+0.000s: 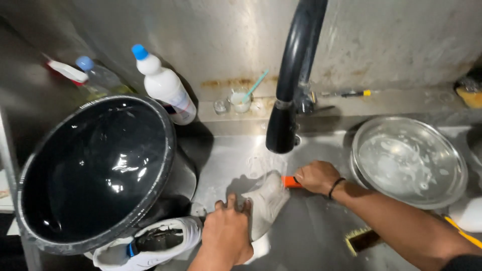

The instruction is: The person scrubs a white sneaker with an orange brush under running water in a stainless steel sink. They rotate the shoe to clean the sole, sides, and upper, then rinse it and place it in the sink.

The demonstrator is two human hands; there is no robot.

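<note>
A white sneaker (268, 200) lies sole-up in the steel sink (321, 236), under water running from the black faucet (291, 95). My left hand (226, 233) grips the shoe at its near end. My right hand (316, 176), with a black band on the wrist, holds an orange-handled brush (290, 182) against the toe of the shoe. A second white sneaker (150, 243) rests at the lower left, partly under the bucket.
A big black bucket (95, 170) of water fills the left. Behind it stand a white bottle with a blue cap (165, 85) and a spray bottle (88, 75). A steel bowl (409, 160) sits right. Another brush (362, 239) lies below my right forearm.
</note>
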